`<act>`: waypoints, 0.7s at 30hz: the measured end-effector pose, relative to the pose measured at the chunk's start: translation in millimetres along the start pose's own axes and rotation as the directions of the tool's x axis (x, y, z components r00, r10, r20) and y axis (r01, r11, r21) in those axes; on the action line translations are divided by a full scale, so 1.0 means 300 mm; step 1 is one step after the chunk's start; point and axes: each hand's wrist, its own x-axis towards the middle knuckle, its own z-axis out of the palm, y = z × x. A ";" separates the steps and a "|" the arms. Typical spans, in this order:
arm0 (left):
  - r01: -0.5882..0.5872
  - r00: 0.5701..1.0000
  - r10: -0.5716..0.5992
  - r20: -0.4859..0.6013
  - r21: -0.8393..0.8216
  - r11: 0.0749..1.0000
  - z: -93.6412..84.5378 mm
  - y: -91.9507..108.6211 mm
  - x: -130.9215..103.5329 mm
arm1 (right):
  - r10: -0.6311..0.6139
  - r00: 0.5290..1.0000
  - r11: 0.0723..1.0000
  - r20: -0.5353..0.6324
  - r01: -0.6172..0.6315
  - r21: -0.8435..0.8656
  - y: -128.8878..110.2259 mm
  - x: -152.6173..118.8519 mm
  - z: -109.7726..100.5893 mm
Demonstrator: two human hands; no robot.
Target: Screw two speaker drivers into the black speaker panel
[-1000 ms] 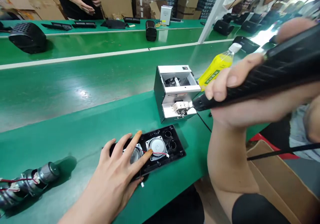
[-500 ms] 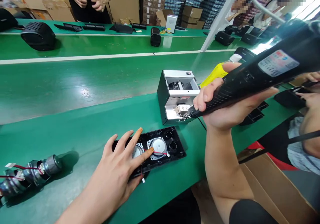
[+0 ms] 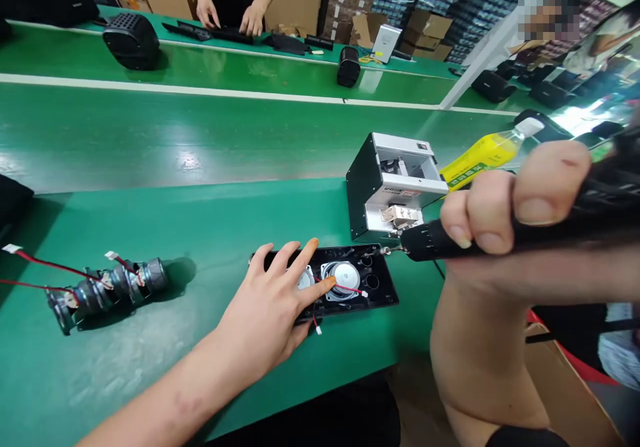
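Note:
My left hand [image 3: 273, 300] lies over the left part of a black speaker panel [image 3: 383, 294], fingers spread across the top and thumb at the near edge, gripping it. Two round speaker drivers sit in the panel; the right one [image 3: 346, 276] shows a red wire with a white plug, and the left one is partly under my fingers. My right hand [image 3: 500, 214] is wrapped round a black electric screwdriver [image 3: 425, 241]. Its bit points left, over the panel's far right part; whether the tip touches cannot be made out. Behind the panel stands a silver-and-black screw feeder [image 3: 360, 187].
Several loose speaker drivers [image 3: 107, 290] with red wires lie in a row at left. A yellow-labelled bottle [image 3: 483, 157] leans beside the feeder. Across the green line, a co-worker's hands [image 3: 253, 19] handle black parts. Black speaker housings [image 3: 131, 40] stand on the far bench.
The screwdriver has come down and left from the feeder, its bit now over the panel. My left hand stays on the panel. The view has shifted, and the co-worker's hands have lowered to the bench.

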 end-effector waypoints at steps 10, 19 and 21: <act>0.000 1.000 0.000 -0.015 0.035 0.999 0.024 0.006 -0.004 | -0.017 1.000 0.977 -0.004 0.018 0.213 0.246 -0.034 0.186; -0.049 0.998 0.051 -0.025 0.072 0.996 0.033 0.008 -0.013 | 0.011 1.000 0.984 -0.006 -0.010 0.176 0.294 -0.053 0.173; -0.050 0.998 0.052 -0.031 0.041 0.998 0.028 0.005 -0.017 | 0.024 1.000 0.986 0.005 -0.025 0.163 0.299 -0.049 0.166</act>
